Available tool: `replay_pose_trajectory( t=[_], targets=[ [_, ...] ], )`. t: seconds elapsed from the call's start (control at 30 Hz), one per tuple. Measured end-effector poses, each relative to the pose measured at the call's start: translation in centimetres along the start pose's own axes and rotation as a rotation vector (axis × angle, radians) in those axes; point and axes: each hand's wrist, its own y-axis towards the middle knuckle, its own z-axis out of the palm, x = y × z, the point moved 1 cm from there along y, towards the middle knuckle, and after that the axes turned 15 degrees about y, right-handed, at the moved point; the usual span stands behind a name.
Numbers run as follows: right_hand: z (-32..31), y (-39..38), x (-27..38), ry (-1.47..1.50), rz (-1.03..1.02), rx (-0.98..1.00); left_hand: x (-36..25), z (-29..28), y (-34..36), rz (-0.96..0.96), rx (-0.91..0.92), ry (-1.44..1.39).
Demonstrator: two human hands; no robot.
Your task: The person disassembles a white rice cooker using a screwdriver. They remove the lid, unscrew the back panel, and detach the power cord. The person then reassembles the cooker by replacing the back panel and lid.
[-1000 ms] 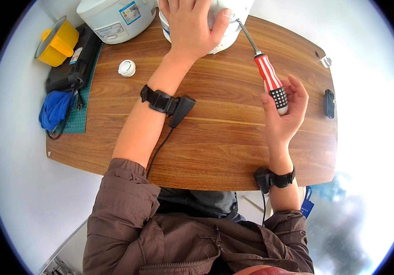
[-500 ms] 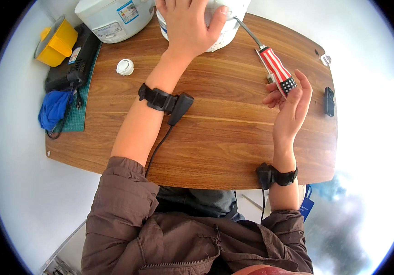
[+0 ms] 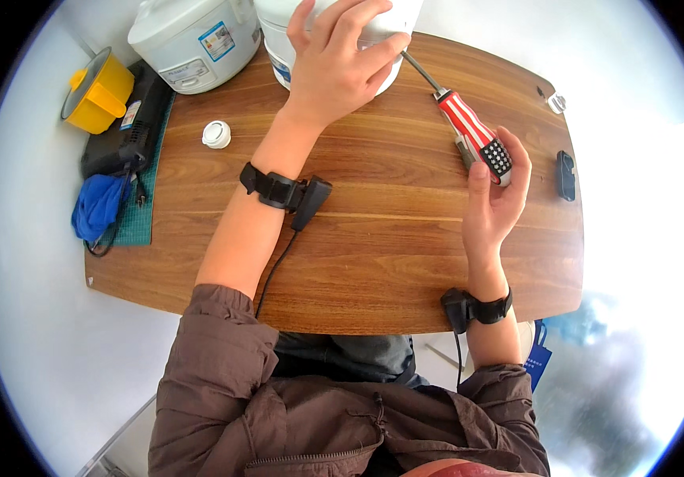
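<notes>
My left hand lies spread over a white round appliance at the far edge of the wooden table, holding it down. My right hand grips the butt of a screwdriver with a red, white and dark patterned handle. Its metal shaft points up and left, and the tip meets the appliance's side. Both wrists carry black bands with cables.
A white rice cooker stands at the back left, beside a yellow cup and a black device. A blue cloth lies on a green mat. A white cap, a black object and a small metal part lie on the table.
My right hand loosened and shifted on the screwdriver handle half a second ago, then closed around its butt again. My left hand stayed on the appliance.
</notes>
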Motion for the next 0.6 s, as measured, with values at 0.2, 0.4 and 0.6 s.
replay_pose_trajectory(
  t=[0.2,0.4,0.6],
  targets=[
    [0.1,-0.1,-0.1,0.0,-0.065,-0.033,-0.4,-0.2,-0.2,0.005,0.045,0.019],
    [0.2,0.1,0.2,-0.04,0.05,-0.048,-0.7,-0.9,0.5,0.019,0.063,0.032],
    [-1.5,0.0,-0.1,-0.053,0.136,0.044,-0.8,-0.2,0.4,0.022,-0.013,0.012]
  ],
)
